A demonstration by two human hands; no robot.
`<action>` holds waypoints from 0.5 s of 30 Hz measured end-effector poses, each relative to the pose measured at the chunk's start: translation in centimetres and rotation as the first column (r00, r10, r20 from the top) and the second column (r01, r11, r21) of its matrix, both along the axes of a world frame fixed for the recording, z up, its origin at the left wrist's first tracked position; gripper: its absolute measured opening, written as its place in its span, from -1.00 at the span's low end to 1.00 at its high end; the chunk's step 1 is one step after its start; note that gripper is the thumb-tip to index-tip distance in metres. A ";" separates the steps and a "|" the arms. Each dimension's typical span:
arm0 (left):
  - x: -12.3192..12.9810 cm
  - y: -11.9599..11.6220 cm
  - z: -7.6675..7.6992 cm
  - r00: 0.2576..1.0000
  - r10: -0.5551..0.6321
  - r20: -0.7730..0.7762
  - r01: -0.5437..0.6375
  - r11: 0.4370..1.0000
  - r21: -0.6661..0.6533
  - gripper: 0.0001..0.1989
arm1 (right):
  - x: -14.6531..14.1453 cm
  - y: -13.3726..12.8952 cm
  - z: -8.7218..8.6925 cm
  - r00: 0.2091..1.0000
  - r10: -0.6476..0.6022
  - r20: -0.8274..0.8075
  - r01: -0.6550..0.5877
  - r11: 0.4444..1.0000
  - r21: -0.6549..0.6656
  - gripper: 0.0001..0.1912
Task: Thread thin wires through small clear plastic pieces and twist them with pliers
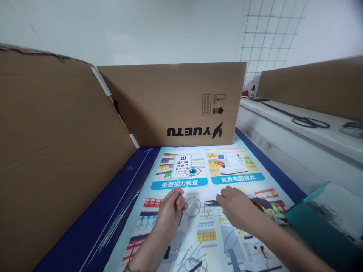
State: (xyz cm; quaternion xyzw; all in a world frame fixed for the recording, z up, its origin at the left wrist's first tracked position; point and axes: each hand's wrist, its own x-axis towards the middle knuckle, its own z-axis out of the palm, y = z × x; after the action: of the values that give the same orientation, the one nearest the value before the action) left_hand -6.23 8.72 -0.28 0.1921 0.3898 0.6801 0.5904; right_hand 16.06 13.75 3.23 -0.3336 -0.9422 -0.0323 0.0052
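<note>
Head view: left hand [172,207] pinches a thin, round wire loop [200,206]; right hand [235,206] grips dark, pointed pliers [212,203].

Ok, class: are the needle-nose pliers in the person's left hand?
No, the right hand grips the needle-nose pliers, their jaws pointing toward the wire loop.

Makeshift workshop; cardboard screens [159,102], pliers [212,203], loose wire [193,260]
</note>
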 end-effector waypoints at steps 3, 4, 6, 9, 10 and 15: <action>0.0 0.1 -0.1 1.000 -0.003 -0.002 0.003 1.000 0.001 -0.79 | 0.0 0.0 -0.5 1.000 0.024 -0.009 -0.024 1.000 -0.004 -0.82; 0.0 0.1 -0.2 1.000 -0.005 -0.003 0.005 1.000 0.002 -0.80 | -0.1 0.0 -0.6 1.000 0.027 -0.010 -0.027 1.000 -0.004 -0.82; -0.1 0.1 -0.2 1.000 -0.012 -0.007 0.012 1.000 0.004 -0.81 | -0.2 0.0 -0.9 1.000 0.024 -0.007 -0.024 1.000 -0.001 -0.81; -0.1 0.0 -0.3 1.000 -0.024 -0.017 0.024 1.000 0.005 -0.83 | -0.3 0.0 -1.2 1.000 0.018 0.008 -0.018 1.000 -0.001 -0.76; -0.1 0.0 -0.3 0.999 -0.027 -0.021 0.027 1.000 0.006 -0.83 | -0.3 0.1 -1.3 1.000 0.017 0.015 -0.017 1.000 -0.004 -0.74; -0.1 0.0 -0.4 0.998 -0.034 -0.045 0.035 0.999 0.016 -0.84 | -0.1 0.3 -1.7 1.000 0.017 0.025 -0.016 0.999 -0.035 -0.71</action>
State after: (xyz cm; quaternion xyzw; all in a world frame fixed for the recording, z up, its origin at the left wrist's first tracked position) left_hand -6.31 8.70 -0.66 0.2190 0.3938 0.6687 0.5914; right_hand 15.94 14.03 1.50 -0.3254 -0.9453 -0.0199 -0.0122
